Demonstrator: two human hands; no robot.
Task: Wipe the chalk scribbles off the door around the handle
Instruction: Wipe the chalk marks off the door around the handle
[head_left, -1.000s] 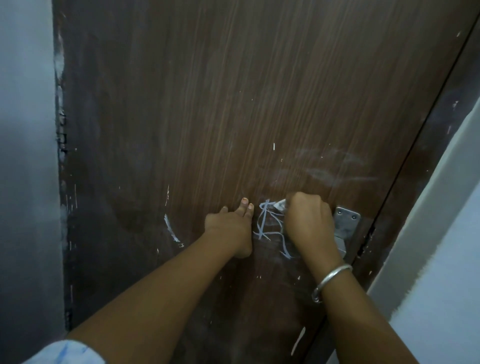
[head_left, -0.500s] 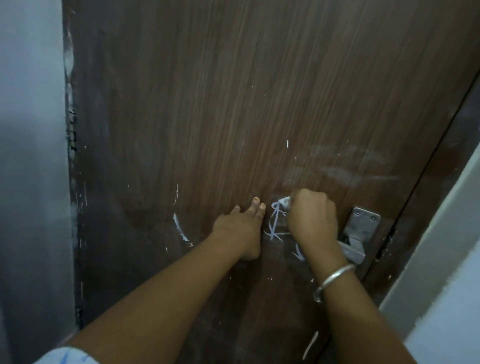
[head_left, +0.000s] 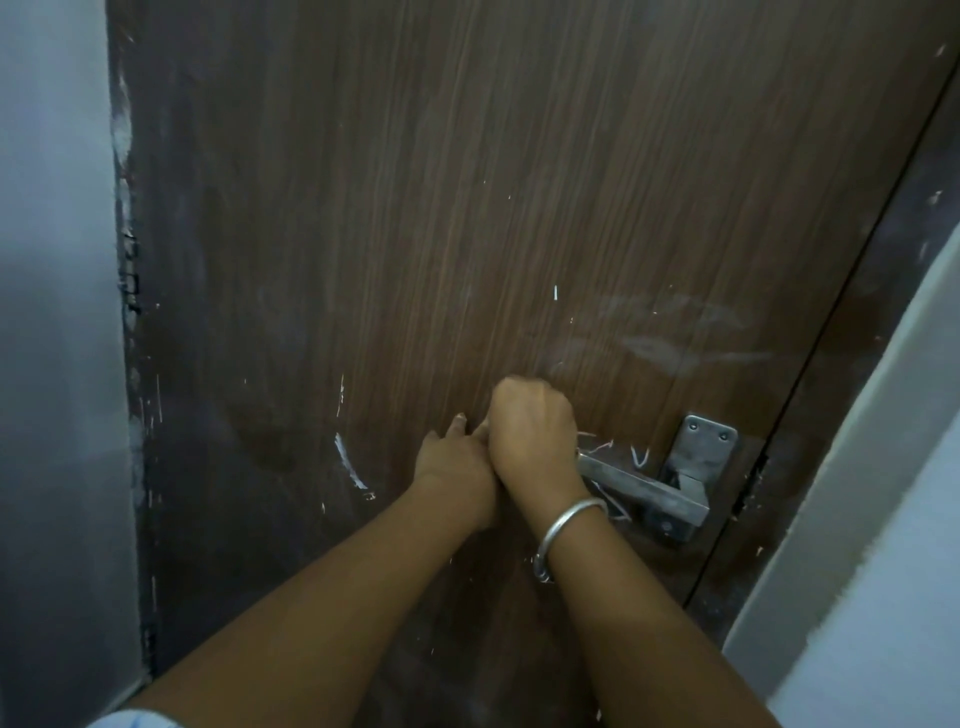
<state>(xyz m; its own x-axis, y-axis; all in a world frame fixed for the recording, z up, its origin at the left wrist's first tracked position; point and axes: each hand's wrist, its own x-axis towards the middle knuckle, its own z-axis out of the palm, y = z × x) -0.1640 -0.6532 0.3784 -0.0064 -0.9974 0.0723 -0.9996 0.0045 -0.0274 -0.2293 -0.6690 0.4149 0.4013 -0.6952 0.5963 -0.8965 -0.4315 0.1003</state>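
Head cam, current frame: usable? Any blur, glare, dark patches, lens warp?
Head view: dim, flat light, no glare; door darkens toward its left edge. Head view: right hand smeared at the knuckles, left hand sharper; handle and chalk marks beside it legible. Head view: slight wide-angle bow in the door's right edge.

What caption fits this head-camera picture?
Fisted right hand beside left hand on a door near its steel handle; chalk marks visible.
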